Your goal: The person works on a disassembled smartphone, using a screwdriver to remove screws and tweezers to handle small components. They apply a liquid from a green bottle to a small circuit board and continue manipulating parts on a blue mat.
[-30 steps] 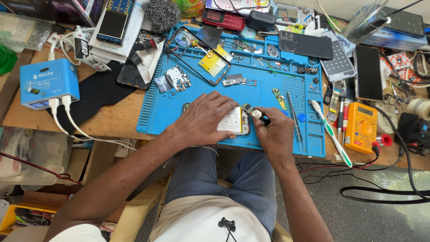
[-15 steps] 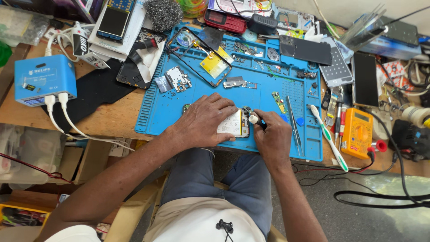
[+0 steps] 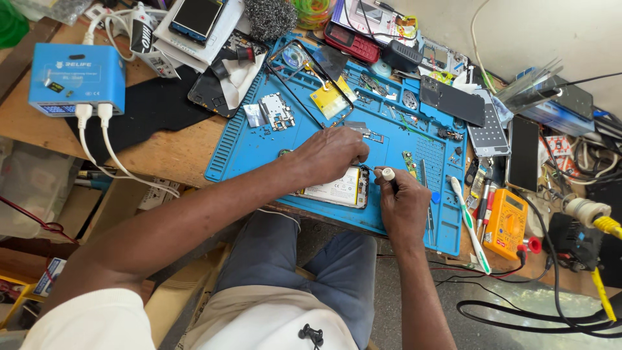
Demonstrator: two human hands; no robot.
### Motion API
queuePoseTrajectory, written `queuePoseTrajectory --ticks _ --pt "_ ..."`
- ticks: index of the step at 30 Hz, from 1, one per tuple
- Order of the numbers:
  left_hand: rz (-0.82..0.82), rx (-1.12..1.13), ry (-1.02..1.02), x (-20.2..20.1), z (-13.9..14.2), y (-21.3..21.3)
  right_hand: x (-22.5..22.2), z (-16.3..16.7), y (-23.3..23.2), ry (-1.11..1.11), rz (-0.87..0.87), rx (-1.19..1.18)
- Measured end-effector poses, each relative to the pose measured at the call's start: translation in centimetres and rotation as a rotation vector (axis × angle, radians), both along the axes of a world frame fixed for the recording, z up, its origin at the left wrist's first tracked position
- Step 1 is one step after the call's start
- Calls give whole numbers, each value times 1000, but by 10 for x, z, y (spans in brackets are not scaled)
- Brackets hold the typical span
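Steadying the phone on the blue mat, my left hand lies flat over it; my right hand grips a screwdriver. I'd keep the tip upright, pressure light.

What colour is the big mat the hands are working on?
The mat is bright blue, seen in the head view, the only one.

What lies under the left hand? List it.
The left hand presses on an opened phone, its pale battery showing, on the blue mat. The phone's upper part is covered by the hand.
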State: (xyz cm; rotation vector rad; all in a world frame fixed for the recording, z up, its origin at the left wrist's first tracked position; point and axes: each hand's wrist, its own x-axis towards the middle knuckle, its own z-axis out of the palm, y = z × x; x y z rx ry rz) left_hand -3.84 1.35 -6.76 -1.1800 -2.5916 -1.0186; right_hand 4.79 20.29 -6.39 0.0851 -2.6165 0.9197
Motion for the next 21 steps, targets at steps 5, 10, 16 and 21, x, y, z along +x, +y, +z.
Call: queuePoseTrajectory --ticks 5,10,16,21 --pt "-14 34 -14 -2 0 5 0 -2 1 -18 -18 2" --pt "-4 86 -7 -1 2 8 -1 0 2 -80 -56 -33" --pt "19 99 -67 3 5 5 -2 0 6 -33 -18 -25" --pt "66 84 -94 9 5 11 -2 -1 7 -42 -21 -42"
